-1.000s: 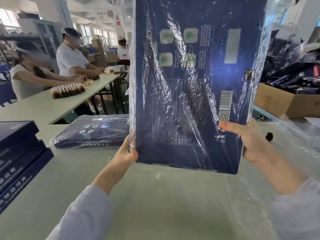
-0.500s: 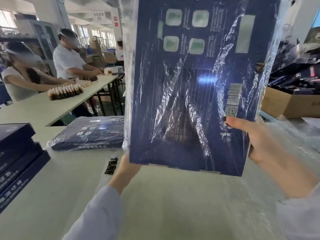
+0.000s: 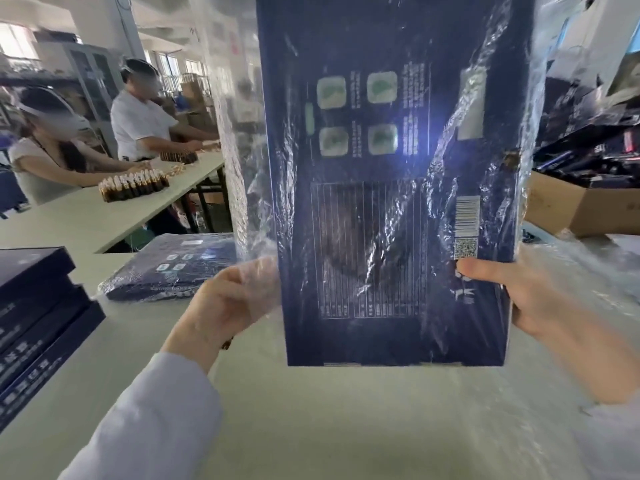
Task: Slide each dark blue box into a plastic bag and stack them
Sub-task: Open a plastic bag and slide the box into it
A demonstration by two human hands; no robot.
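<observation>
Pale green surface (image 3: 311, 410) runs under us; two other people work at a second bench behind.

We hold one flat dark blue cardboard box (image 3: 391, 202) upright before the camera, long axis vertical, printed face toward us, lower edge lifted clear of the surface. A crinkled clear plastic bag (image 3: 235, 168) covers it and flares loose past its left edge and above it. We cannot tell where the bag's mouth lies.

Our right hand (image 3: 512, 296) grips the box's right edge low down, thumb across the face just under the square code, fingers hidden behind. Our left hand (image 3: 235, 303) sits at the lower left edge behind the film, and its fingers appear curled on the loose plastic, not on the box itself. The box hangs between the two hands.

One bagged dark blue box (image 3: 173, 268) lies flat on the surface, to the left and beyond, nearer the left hand. Bare dark blue boxes (image 3: 34, 306) are stacked at far left.

Judgement: the next move calls for tipping the box from upright to flat and carrying it leftward onto the bagged one. The loose film may snag.
</observation>
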